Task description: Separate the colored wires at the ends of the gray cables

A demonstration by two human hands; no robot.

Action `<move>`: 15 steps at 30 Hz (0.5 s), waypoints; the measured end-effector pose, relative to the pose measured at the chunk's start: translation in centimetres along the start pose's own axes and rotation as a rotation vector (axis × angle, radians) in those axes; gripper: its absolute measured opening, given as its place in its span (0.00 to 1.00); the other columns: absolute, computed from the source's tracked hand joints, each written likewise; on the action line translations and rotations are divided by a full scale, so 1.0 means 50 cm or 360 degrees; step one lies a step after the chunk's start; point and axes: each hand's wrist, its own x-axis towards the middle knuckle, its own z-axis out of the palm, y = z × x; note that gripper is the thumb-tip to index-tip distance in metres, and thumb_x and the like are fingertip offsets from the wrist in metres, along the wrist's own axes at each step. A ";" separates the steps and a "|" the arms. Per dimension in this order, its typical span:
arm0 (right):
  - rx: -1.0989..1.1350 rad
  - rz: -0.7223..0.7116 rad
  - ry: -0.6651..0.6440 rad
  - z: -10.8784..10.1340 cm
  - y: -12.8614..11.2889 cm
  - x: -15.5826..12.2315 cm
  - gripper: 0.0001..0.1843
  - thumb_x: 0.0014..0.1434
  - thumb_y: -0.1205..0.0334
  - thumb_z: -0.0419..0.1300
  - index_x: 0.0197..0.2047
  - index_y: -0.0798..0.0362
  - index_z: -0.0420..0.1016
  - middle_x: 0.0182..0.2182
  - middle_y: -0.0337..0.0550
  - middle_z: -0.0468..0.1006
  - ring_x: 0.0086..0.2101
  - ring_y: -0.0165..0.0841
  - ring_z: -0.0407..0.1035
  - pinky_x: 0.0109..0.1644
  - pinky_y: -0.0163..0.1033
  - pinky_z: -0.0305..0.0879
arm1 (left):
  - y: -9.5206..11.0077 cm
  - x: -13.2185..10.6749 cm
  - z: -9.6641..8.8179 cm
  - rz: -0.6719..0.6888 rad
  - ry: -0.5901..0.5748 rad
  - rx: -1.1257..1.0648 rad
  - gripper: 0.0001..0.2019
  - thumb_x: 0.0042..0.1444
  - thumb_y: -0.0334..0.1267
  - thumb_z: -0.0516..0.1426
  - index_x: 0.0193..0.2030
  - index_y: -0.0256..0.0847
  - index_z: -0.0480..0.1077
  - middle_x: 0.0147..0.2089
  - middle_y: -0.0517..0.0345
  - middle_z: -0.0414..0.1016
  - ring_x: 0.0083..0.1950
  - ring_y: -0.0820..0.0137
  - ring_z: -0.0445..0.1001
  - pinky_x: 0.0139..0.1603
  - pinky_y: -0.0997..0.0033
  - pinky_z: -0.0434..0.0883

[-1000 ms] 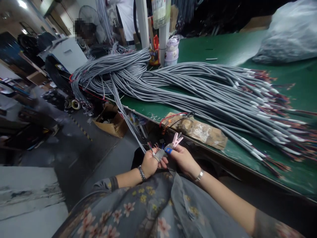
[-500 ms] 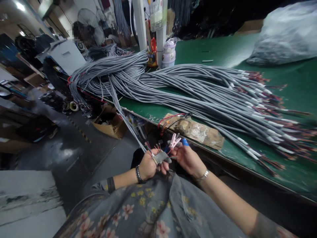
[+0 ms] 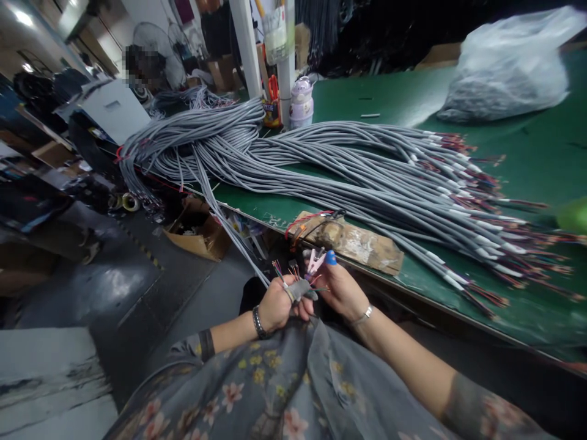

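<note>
In front of my body, my left hand (image 3: 279, 304) is closed around the end of a grey cable (image 3: 257, 267), with a grey covering (image 3: 300, 289) on its fingers. Thin coloured wires (image 3: 293, 270) fan out above that grip. Close by on the right is my right hand (image 3: 343, 292), its thumb wrapped in blue tape. A small pink clip (image 3: 315, 263) sits between its thumb and fingers, near the wire ends. The fingertips behind the clip are partly hidden.
A large bundle of grey cables (image 3: 293, 177) with stripped ends lies on the green table (image 3: 367, 101). A taped cardboard piece (image 3: 367, 247) rests at the table's edge. Behind stand a plastic bag (image 3: 499, 73) and a lilac bottle (image 3: 301, 104). An open carton (image 3: 197, 235) is below left.
The view has swung slightly right. My right hand is turned a little, its thumb nearer the pink clip. A person's legs now show at the far left, and something green at the right edge.
</note>
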 end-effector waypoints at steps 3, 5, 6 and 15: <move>0.0172 0.0006 0.0057 0.002 0.000 0.004 0.23 0.43 0.37 0.66 0.29 0.49 0.74 0.26 0.41 0.75 0.29 0.34 0.67 0.34 0.39 0.66 | -0.003 0.001 0.000 0.0003 -0.0007 0.0023 0.24 0.42 0.61 0.59 0.23 0.37 0.66 0.16 0.57 0.69 0.13 0.77 0.64 0.14 0.78 0.52; 0.0218 0.0006 0.0074 0.003 -0.002 0.005 0.22 0.42 0.39 0.68 0.29 0.49 0.74 0.27 0.40 0.75 0.29 0.33 0.67 0.34 0.38 0.66 | -0.005 0.001 0.000 0.0001 -0.0016 0.0041 0.24 0.42 0.61 0.59 0.22 0.37 0.65 0.15 0.57 0.70 0.13 0.76 0.64 0.14 0.78 0.52; 0.0219 0.0009 0.0075 0.004 -0.002 0.005 0.22 0.42 0.39 0.68 0.28 0.48 0.74 0.27 0.40 0.75 0.29 0.34 0.67 0.35 0.38 0.66 | -0.006 0.001 0.000 -0.0002 -0.0015 0.0046 0.25 0.42 0.61 0.59 0.22 0.37 0.65 0.15 0.57 0.70 0.13 0.76 0.64 0.14 0.78 0.52; 0.0269 0.0192 -0.0070 0.002 -0.008 -0.014 0.25 0.48 0.34 0.60 0.31 0.48 0.76 0.27 0.41 0.76 0.26 0.32 0.66 0.31 0.38 0.65 | -0.013 -0.007 -0.005 0.0044 -0.0036 0.0067 0.26 0.43 0.63 0.59 0.24 0.37 0.65 0.16 0.57 0.71 0.13 0.76 0.65 0.14 0.78 0.53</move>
